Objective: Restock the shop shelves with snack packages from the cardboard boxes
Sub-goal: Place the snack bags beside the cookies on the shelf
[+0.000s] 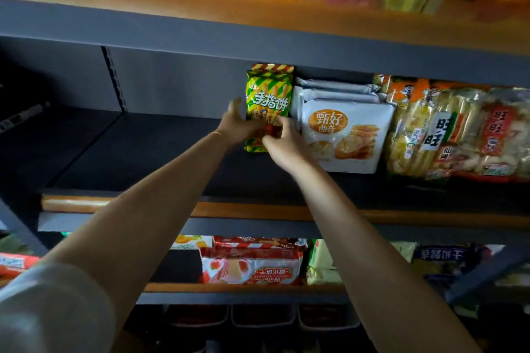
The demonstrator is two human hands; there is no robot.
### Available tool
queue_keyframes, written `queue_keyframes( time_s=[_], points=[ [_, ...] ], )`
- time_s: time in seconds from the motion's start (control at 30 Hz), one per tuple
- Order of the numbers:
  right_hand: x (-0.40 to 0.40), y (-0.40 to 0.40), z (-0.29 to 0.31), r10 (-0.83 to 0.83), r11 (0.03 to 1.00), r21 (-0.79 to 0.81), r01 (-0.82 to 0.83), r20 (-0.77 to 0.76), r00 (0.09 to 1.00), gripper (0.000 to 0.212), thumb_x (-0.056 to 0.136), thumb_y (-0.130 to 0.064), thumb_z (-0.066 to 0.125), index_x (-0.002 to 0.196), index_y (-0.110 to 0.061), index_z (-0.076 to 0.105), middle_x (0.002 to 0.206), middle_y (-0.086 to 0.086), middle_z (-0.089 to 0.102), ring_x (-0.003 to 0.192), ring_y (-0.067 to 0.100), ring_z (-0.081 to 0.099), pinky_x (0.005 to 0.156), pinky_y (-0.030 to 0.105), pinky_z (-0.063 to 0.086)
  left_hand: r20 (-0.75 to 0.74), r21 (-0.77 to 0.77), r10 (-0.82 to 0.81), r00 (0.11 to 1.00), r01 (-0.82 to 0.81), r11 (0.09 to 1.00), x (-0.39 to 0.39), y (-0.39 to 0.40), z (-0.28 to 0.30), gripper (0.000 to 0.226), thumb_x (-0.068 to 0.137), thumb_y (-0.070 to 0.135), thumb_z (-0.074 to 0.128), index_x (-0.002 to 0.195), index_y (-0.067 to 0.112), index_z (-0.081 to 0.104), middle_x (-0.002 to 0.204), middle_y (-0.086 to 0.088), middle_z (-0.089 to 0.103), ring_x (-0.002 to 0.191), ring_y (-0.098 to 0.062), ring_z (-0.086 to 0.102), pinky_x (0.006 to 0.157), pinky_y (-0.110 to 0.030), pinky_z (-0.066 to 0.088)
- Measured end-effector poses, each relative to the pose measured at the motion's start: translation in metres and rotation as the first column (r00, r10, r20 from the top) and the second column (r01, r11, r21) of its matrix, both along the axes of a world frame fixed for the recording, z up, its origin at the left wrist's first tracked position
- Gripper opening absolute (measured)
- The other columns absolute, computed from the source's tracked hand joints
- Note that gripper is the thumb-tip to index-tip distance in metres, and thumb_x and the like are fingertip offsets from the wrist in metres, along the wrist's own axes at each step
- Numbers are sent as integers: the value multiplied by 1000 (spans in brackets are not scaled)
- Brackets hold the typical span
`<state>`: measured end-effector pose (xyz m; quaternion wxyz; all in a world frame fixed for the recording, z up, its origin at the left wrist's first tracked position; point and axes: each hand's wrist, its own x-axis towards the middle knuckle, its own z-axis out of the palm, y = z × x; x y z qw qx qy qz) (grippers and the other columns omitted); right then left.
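On the dark middle shelf (137, 157), your left hand (236, 123) and right hand (282, 142) both grip the upright green snack packet (268, 100), touching the white cookie bags (348, 135) beside it.

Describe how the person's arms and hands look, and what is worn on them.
Both forearms are bare from elbow to wrist. The left hand has a thin bracelet at its wrist. The right hand shows no ring, watch or glove. A light grey sleeve covers the upper left arm. No sleeve shows on the right arm.
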<state>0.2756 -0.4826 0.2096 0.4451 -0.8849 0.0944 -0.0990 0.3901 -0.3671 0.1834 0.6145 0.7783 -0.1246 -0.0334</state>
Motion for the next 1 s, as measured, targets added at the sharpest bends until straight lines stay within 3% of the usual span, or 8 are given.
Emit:
queue_keyframes(
  time_s=[0.07,0.2,0.33,0.4,0.5,0.63,0.87,1.0],
  points=[
    [-1,2,-1,-3,1000,-6,3,7,1000,61,93,-25,55,149,-22,33,143,5,48,129,27,47,90,28,35,-27,-100,-117,993,114,988,6,0,-6,123,57,42,95,155,22,23,143,-13,55,128,-31,58,103,-54,51],
    [-9,5,-6,17,1000,-8,-17,7,1000,58,91,-24,55,146,-20,36,139,7,51,126,28,50,101,34,42,-43,-216,-222,974,208,954,0,-9,-8,94,67,31,85,145,15,35,133,-16,64,120,-30,64,101,-51,54],
    [-13,-11,-5,-3,1000,-1,3,-24,1000,57,94,-26,52,148,-22,33,133,5,53,107,22,54,83,31,40,-46,-214,-234,971,220,952,-2,-22,-9,86,81,26,81,151,18,30,134,-11,63,119,-25,64,95,-39,57],
    [-13,-21,-5,-1,1000,20,2,-21,1000,62,95,-28,52,152,-25,29,141,3,49,116,23,53,84,28,37,-38,-193,-224,974,213,958,-1,-28,-10,72,94,13,71,152,17,28,132,-9,62,118,-23,63,90,-33,57],
    [-12,-32,-10,-11,998,59,11,-1,1000,71,93,-31,54,156,-27,22,153,0,42,135,23,45,95,28,37,-27,-183,-229,973,221,958,0,-35,-10,66,97,12,67,151,18,29,128,-5,63,117,-21,63,88,-31,58],
    [-10,-48,-15,-22,995,102,21,6,1000,77,93,-31,56,157,-26,14,156,-1,38,137,21,42,93,26,34,-29,-179,-237,971,228,957,-2,-44,-10,65,98,13,65,151,19,27,123,1,62,105,-10,64,72,-19,58],
    [-8,-61,-18,12,995,98,-14,18,1000,65,92,-35,57,151,-30,32,147,-3,48,130,18,49,92,30,41,-27,-180,-229,973,221,959,-3,-52,-12,66,99,18,64,152,20,25,134,-7,61,116,-21,64,77,-24,60],
    [-16,-65,-10,12,999,48,-16,87,996,34,94,-27,55,127,-24,61,114,-6,63,102,14,62,77,23,49,-45,-160,-228,973,218,963,-2,-58,-14,66,99,22,65,152,21,27,136,-7,62,122,-24,63,87,-31,60]
  ],
)
